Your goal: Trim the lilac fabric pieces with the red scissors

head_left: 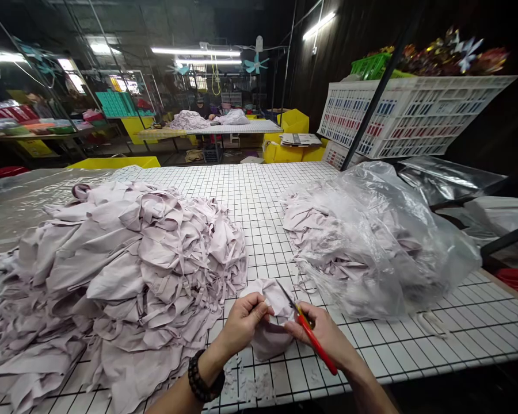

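Observation:
My left hand, with a dark bead bracelet on the wrist, pinches a small pale lilac fabric piece near the table's front edge. My right hand grips red-handled thread snips, whose blades point up at the top of that piece. A big heap of the same lilac fabric pieces lies to the left. On the right, a clear plastic bag holds more lilac pieces.
The table has a white top with a black grid. Small fabric scraps lie at its front edge. White lattice crates stand at the back right. Far behind, a person sits at another table.

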Tool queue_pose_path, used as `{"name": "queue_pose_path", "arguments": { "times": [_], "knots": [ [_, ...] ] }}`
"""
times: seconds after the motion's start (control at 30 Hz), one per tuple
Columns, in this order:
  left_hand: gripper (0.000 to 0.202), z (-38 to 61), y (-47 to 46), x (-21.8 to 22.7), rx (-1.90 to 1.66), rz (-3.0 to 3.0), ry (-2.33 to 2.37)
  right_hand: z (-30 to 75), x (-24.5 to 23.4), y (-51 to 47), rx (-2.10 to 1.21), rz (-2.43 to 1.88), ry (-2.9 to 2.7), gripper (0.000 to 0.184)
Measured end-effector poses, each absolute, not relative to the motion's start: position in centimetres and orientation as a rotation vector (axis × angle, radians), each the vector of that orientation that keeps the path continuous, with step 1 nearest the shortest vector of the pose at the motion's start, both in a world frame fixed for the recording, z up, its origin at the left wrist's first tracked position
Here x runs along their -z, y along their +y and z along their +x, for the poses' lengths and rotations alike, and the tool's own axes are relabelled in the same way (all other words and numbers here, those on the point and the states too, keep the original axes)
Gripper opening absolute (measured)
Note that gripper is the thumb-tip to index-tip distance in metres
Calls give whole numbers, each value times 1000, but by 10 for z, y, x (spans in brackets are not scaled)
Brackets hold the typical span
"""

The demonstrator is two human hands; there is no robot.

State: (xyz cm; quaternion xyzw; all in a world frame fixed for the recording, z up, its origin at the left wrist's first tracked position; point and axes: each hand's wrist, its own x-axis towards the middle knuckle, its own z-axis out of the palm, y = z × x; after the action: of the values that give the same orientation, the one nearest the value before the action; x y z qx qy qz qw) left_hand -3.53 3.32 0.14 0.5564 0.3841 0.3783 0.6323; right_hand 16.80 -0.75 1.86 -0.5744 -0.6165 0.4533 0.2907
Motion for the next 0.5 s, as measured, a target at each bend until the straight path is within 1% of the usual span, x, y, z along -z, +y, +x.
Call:
{"name": "queue_pose_path", "arguments": {
  "times": [0.1, 0.17, 0.2, 0.23, 0.27, 0.3, 0.33, 0.4, 0.43, 0.5],
  "knots": [
    [35, -36, 35, -3, -845, 1500, 924, 178, -9, -3, -1458, -1459, -1438, 33],
    [30, -35, 33, 2, -782, 1760, 1024, 184, 0, 2, -1485, -1494, -1379, 34],
    [34, -33, 31, 8, -725, 1894, 1097, 186, 3, 7, -1432, -1545, -1382, 34],
    [46, -31, 30, 15, -655, 2011, 1175, 187, 6, 13, -1331, -1612, -1409, 33],
    [57, -29, 28, 24, -578, 2101, 1250, 187, 7, 22, -1185, -1691, -1459, 32],
    [59, -27, 27, 33, -496, 2160, 1305, 186, 7, 32, -1019, -1766, -1516, 30],
    [52, -24, 27, 41, -422, 2193, 1333, 184, 6, 44, -861, -1825, -1570, 27],
    [27, -21, 30, 52, -321, 2205, 1318, 179, 2, 73, -624, -1896, -1647, 19],
    [20, -22, 34, 52, -301, 2194, 1283, 177, 1, 89, -570, -1911, -1657, 15],
    [16, -31, 45, 39, -345, 2130, 1221, 175, -1, 121, -478, -1954, -1657, 10]
  ]
}}
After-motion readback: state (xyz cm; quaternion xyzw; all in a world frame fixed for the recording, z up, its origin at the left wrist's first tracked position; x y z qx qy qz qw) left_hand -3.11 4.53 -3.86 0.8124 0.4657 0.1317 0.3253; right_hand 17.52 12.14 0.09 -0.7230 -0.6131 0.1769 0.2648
